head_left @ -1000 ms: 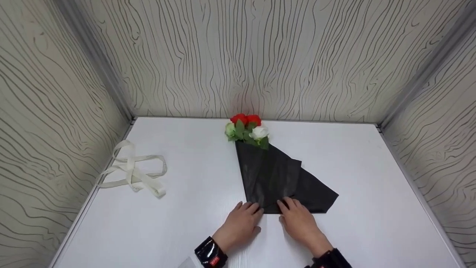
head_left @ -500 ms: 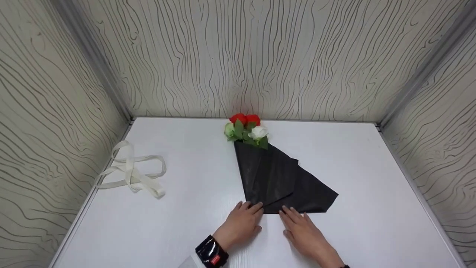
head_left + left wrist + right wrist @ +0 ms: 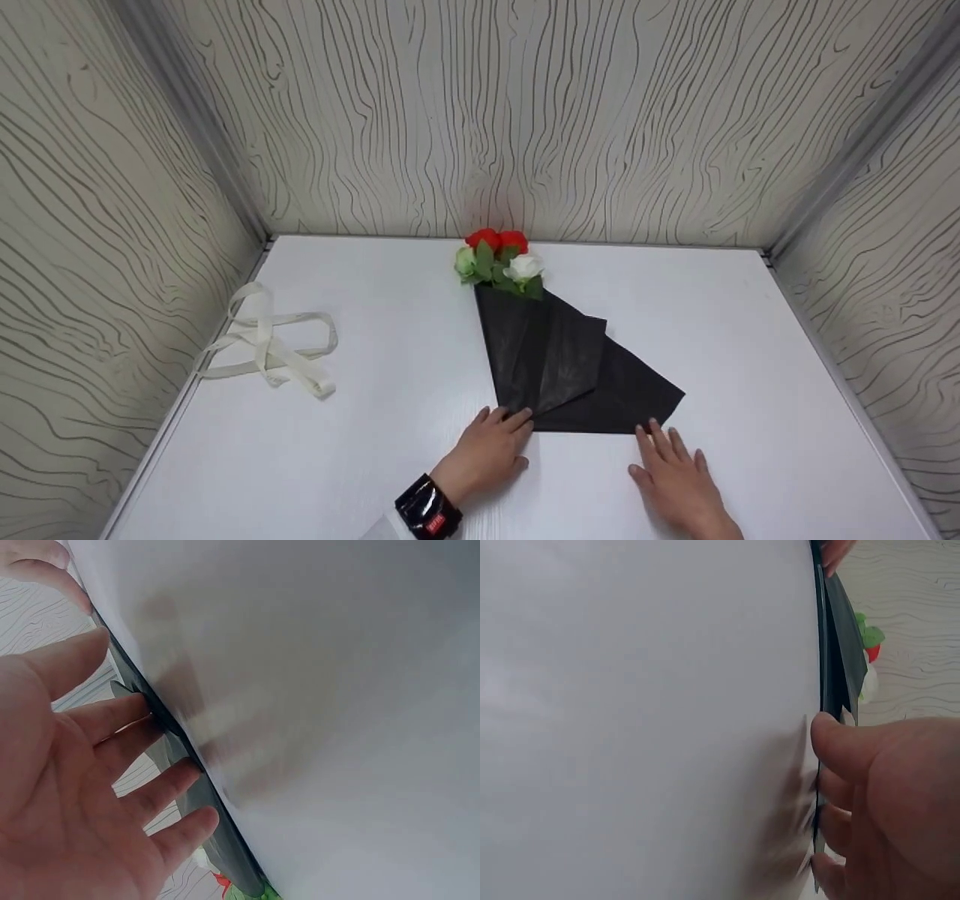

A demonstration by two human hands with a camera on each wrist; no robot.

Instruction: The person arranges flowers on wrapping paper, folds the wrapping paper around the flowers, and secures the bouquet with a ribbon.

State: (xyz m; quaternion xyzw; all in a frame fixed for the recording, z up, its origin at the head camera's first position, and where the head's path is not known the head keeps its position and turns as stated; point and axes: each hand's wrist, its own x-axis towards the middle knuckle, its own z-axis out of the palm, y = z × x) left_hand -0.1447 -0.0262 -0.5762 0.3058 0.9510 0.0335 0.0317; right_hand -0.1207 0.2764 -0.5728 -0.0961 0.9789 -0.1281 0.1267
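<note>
The black sheet [image 3: 566, 367], fanning rightward and personward from the flowers [image 3: 499, 260], looks light and easily creased, so I'd pinch its loose end farthest from them, where the right hand [image 3: 679, 481] spreads its fingers, the left hand [image 3: 484, 451] resting relaxed fingertips straight below them.

Lower pt of red, white & pale-green flowers [image 3: 499, 259] hidden by thin black folded sheet [image 3: 562, 360]. Sheet's lower L corner hidden by L hand [image 3: 487, 454]. R arm [image 3: 711, 520], below sheet's R end, cut by btm edge. Red label [image 3: 434, 524] below sheet: too small to read.
</note>
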